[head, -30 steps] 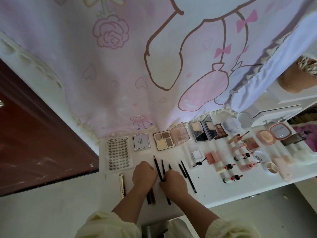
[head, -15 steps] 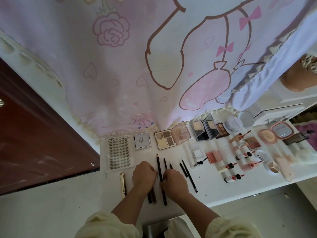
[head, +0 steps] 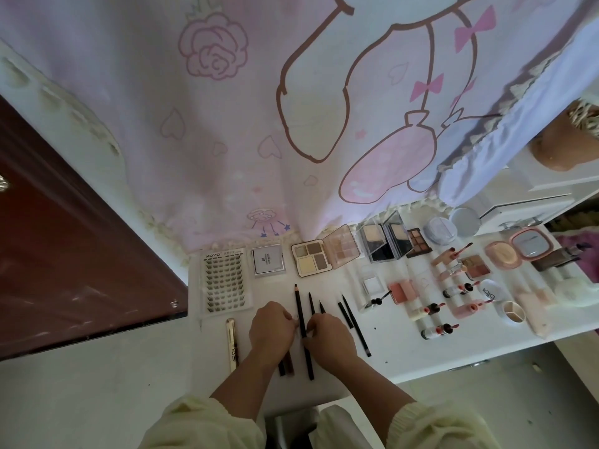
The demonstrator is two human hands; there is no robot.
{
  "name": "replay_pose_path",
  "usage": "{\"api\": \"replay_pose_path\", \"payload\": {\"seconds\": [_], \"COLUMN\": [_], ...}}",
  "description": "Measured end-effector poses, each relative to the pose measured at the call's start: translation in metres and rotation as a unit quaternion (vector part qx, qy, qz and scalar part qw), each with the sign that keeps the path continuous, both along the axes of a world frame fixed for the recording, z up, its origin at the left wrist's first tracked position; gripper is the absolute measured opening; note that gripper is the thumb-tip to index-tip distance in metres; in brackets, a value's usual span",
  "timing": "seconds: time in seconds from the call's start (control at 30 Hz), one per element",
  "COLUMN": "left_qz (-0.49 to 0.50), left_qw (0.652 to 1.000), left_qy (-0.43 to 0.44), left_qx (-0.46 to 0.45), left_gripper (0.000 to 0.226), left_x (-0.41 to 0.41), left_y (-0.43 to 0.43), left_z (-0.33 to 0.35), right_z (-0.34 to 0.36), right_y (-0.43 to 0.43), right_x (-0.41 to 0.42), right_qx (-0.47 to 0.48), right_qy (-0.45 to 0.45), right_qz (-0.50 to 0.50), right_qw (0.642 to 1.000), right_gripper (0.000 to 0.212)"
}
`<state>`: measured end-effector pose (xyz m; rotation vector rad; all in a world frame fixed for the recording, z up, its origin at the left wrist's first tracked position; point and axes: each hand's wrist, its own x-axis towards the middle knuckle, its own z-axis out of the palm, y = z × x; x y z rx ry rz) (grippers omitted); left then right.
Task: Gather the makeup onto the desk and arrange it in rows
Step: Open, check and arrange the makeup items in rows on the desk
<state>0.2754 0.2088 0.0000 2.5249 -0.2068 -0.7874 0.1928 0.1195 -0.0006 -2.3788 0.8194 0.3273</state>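
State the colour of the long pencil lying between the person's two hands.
Black: the long pencil is dark along its visible length, seen best in the head view.

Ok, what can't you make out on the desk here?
Head view:
- Whether left hand or right hand grips the long pencil: fingertips curl underneath.
- Lower ends of two short pencils: covered by the right hand.
- Tops of the dark sticks: under the left hand.
- Labels on the small bottles: too small.
- Right end of the desk: cut off by frame edge.
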Motion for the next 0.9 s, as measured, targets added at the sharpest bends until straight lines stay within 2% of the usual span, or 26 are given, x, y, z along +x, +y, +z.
{"api": "replay_pose_path", "payload": {"seconds": [0.33,0.47,0.63,0.73,0.9], "left_qz": [0.005,0.02,0.076,0.081,0.088], "left_qw": [1.0,0.997,0.99,0.99,0.992], "left_qy": [0.001,-0.036,-0.064,-0.06,-0.023], "left_qx": [-0.027,-0.069,-0.103,-0.101,-0.091], "left_gripper": [0.014,0.018,0.016,0.015,0.012], "left_x": [0.002,0.006,0.003,-0.002,-0.011], "left_y": [0.007,0.017,0.043,0.057,0.066], "left_z": [0.006,0.014,0.013,0.01,0.002], "right_z": [0.004,0.007,0.013,0.014,0.013], "right_y": [-0.001,-0.001,0.006,0.014,0.028], "right_x": [-0.002,0.0,0.007,0.011,0.015], "right_qx": [-0.001,-0.005,0.005,0.02,0.016], "right_qy": [-0.01,-0.022,-0.031,-0.016,0.042], "right_qz": [0.012,0.016,0.03,0.052,0.064], "right_qw": [1.0,1.0,0.999,0.998,0.997], "right_gripper": [0.025,0.026,0.016,0.011,0.016]}}
